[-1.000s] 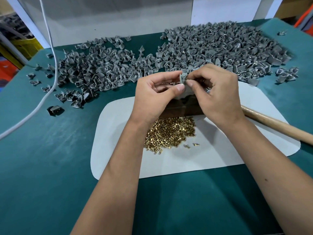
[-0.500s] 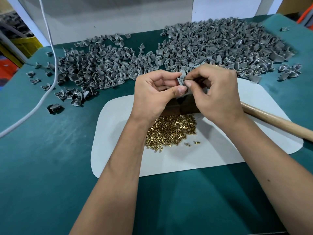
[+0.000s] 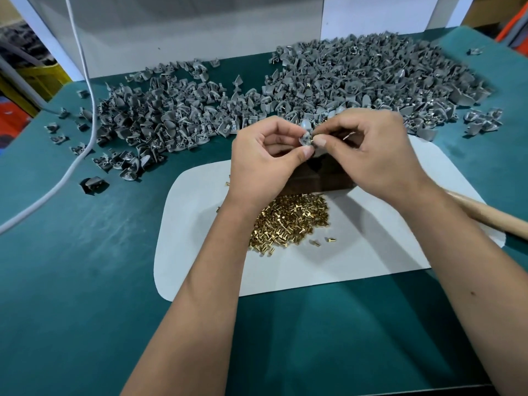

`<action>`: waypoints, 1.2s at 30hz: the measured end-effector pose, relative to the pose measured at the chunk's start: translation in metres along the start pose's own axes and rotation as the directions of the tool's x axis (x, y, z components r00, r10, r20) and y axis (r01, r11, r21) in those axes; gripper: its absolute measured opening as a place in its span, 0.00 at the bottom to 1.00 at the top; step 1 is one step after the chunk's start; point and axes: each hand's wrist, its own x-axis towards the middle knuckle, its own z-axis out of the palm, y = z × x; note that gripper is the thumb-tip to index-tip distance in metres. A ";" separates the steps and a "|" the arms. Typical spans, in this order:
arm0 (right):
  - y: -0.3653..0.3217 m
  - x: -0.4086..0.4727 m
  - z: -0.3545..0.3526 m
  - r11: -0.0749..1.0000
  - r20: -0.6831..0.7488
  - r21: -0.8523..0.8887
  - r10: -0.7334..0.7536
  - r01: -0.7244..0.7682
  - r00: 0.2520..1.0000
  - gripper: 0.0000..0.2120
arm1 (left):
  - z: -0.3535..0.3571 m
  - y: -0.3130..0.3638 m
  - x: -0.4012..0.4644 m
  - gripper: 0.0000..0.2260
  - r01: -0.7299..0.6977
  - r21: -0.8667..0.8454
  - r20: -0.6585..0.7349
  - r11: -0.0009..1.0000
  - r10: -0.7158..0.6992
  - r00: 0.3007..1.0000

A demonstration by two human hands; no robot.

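Note:
My left hand point(image 3: 264, 162) pinches a small grey plastic part point(image 3: 305, 135) between thumb and fingers, held above a dark brown block point(image 3: 317, 180). Facing it, my right hand point(image 3: 371, 155) pinches a small brass pin point(image 3: 313, 137) against that part with thumb and forefinger. Beneath my wrists, a heap of brass pins point(image 3: 288, 221) lies on a white mat point(image 3: 200, 238). Two large heaps of the same grey parts spread across the back of the green table, one at the left point(image 3: 160, 121) and one at the right point(image 3: 365, 78).
A wooden handle point(image 3: 491, 215) runs out from under my right forearm toward the right edge. A white cable point(image 3: 83, 132) crosses the table's left side. A white panel point(image 3: 200, 32) stands behind the heaps. Stray grey parts point(image 3: 93, 184) lie at the left.
Both hands stay together over the block. The grey part has turned between my fingers and my right thumb and forefinger have closed in on it with the pin.

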 end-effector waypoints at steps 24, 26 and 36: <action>0.000 0.007 -0.060 0.911 0.098 -0.333 0.290 -0.243 0.952 0.17 | -0.008 -0.005 0.003 0.05 0.067 0.273 0.039 0.960 -0.080 0.996; -0.013 0.004 -0.047 0.939 0.128 -0.288 0.234 -0.190 0.964 0.18 | -0.009 -0.006 0.003 0.05 0.075 0.268 0.046 0.960 -0.090 0.995; -0.032 0.008 -0.028 0.933 0.072 -0.359 0.024 0.004 0.997 0.09 | -0.010 -0.009 0.006 0.06 0.095 0.209 0.070 0.973 -0.112 0.991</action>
